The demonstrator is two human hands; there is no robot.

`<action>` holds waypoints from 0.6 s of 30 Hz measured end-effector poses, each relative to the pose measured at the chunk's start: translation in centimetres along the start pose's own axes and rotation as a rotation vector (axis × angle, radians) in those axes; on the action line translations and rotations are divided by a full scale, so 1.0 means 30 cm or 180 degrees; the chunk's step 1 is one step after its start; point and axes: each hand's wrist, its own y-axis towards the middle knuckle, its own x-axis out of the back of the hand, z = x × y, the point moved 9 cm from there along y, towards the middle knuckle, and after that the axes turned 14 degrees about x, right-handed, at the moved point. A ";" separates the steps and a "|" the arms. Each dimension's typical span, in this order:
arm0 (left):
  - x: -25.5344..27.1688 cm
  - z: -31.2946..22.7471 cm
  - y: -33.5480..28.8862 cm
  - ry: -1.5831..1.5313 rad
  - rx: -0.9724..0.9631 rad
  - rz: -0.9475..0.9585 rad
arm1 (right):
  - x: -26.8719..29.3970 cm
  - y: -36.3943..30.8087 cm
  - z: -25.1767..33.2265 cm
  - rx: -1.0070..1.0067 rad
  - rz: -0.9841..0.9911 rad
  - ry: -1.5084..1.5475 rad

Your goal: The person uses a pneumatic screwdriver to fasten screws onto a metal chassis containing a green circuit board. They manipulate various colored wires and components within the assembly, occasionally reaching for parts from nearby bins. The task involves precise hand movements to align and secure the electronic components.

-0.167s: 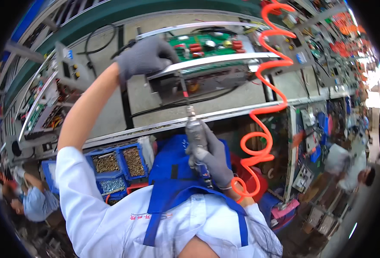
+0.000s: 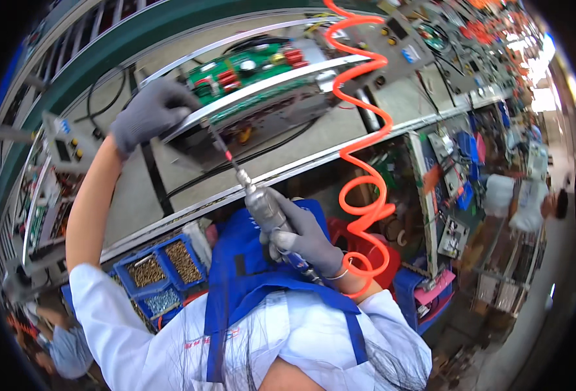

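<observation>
My right hand (image 2: 304, 234), in a grey glove, is wrapped round a silver pneumatic screwdriver (image 2: 265, 207). Its long bit (image 2: 226, 151) points up and left, and the tip meets the front rail near the rail's left end. My left hand (image 2: 151, 114), also gloved, is closed at the left corner of the metal frame (image 2: 262, 86), its fingertips partly hidden. Inside that frame lies a green circuit board (image 2: 262, 57) with red and white components. A dark panel (image 2: 262, 124) forms the unit's near side.
An orange coiled air hose (image 2: 366, 124) hangs along the right of the unit. Blue bins (image 2: 146, 270) of brass-coloured and silvery small parts stand below the bench edge at left. Another open unit (image 2: 43, 202) sits farther left. Black cable (image 2: 262, 156) runs along the bench. Co-workers appear at both sides.
The view has swung, so the bench, unit and both hands appear farther left and tilted. The bit remains at the front rail, with the right hand still round the screwdriver.
</observation>
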 end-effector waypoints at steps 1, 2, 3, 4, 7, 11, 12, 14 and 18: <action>0.000 0.002 0.007 -0.0086 -0.0060 -0.0019 | 0.047 -0.032 0.006 -0.0077 0.0011 0.0156; -0.001 -0.010 0.009 -0.0173 -0.0097 -0.0057 | 0.088 -0.068 0.026 -0.0159 0.0055 0.0314; -0.009 -0.022 0.002 -0.0196 0.0077 0.0053 | 0.150 -0.102 0.038 -0.0390 -0.0159 0.0231; -0.008 -0.037 -0.004 -0.0187 0.0188 0.0058 | 0.226 -0.133 0.063 -0.0553 -0.0472 0.0093; -0.011 -0.052 0.000 0.0002 0.0129 -0.0057 | 0.560 -0.277 -0.008 -0.0407 -0.1645 0.0956; -0.007 -0.076 -0.010 0.0186 0.0272 -0.0283 | 0.972 -0.264 -0.038 -0.0143 -0.2213 0.2617; -0.002 -0.080 -0.004 0.0204 0.0266 -0.0385 | 1.101 -0.250 -0.052 -0.0118 -0.2292 0.2688; 0.019 -0.090 -0.010 0.0249 0.0291 -0.0979 | 1.349 -0.192 -0.064 0.0049 -0.2315 0.3099; 0.067 -0.070 -0.130 -0.0169 0.0723 -0.2579 | 1.804 -0.070 -0.103 0.0305 -0.2374 0.3722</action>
